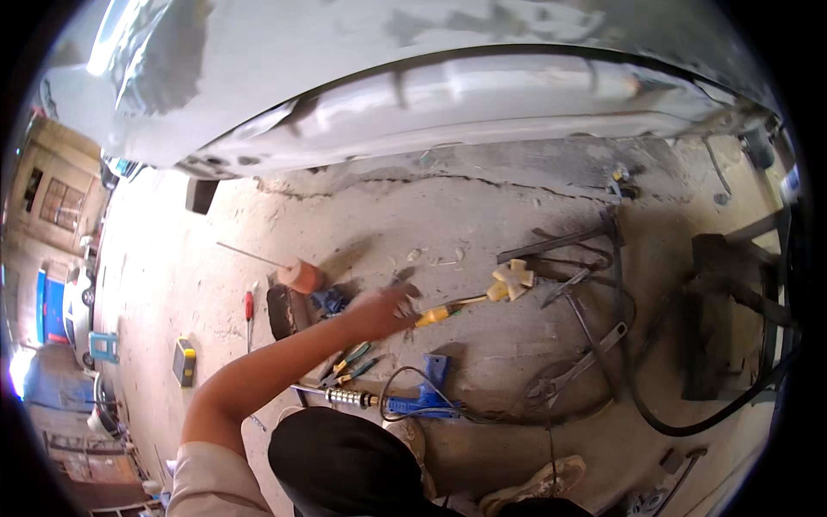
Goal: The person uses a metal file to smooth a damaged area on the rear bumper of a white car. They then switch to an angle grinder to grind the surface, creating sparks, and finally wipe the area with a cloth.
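Note:
My left hand [383, 312] reaches over the floor, my bare forearm coming in from the lower left. It is smeared by motion, so how its fingers are set is unclear. They come right up to the end of a yellow-handled tool [435, 315]; whether they grip it does not show. From that handle a thin shaft runs to a yellow cross-shaped piece [513, 280]. Just behind the hand are an orange mallet-like head [301, 276] on a rod and a dark blue object [329, 300]. Pliers [351, 364] with green-and-yellow handles lie below the wrist. My right hand is out of view.
A blue-gripped tool [431, 392] with a spring-wound shaft and a cable lies near my shoes. Locking pliers [577, 366], metal bars and a black hose [672, 426] are to the right. Ahead is a grey vehicle panel [413, 103]. A red screwdriver [249, 306] lies left.

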Demonstrator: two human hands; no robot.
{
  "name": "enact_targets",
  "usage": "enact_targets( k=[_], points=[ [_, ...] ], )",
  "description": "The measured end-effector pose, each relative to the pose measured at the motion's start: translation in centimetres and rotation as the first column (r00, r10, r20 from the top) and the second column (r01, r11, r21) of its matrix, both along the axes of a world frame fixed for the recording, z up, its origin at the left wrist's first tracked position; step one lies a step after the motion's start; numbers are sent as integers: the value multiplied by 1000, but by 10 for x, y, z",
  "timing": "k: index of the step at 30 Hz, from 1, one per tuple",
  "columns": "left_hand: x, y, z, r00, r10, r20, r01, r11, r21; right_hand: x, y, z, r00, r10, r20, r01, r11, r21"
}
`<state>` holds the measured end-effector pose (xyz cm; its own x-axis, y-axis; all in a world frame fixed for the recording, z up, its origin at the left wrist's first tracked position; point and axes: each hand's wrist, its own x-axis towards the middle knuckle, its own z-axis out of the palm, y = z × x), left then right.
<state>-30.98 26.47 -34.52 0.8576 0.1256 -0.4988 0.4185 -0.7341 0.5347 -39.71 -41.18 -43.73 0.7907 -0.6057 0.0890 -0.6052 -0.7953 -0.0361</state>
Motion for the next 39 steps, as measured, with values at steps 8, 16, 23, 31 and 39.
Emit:
enact_targets(
  k=[8,16,23,31,39],
  points=[
    [-169,94,-71,842,483,240,-539,769,344,51,105,44,925,327,-192,-310,944,115],
    [-181,112,-153,770,386,508,-624,624,471,76,172,77,771,504,-389,-487,861,149],
    [-161,140,-180,940,43,338,-276,677,683,71,203,84,670,519,-531,-533,834,144],
    [-177,145,-162,848,56,527,-377,762,526,84,224,93,524,509,-683,-644,761,73],
    [-208,183,-115,412,631,657,-887,443,131,78,223,96,389,424,-818,-718,696,19]
  ],
)
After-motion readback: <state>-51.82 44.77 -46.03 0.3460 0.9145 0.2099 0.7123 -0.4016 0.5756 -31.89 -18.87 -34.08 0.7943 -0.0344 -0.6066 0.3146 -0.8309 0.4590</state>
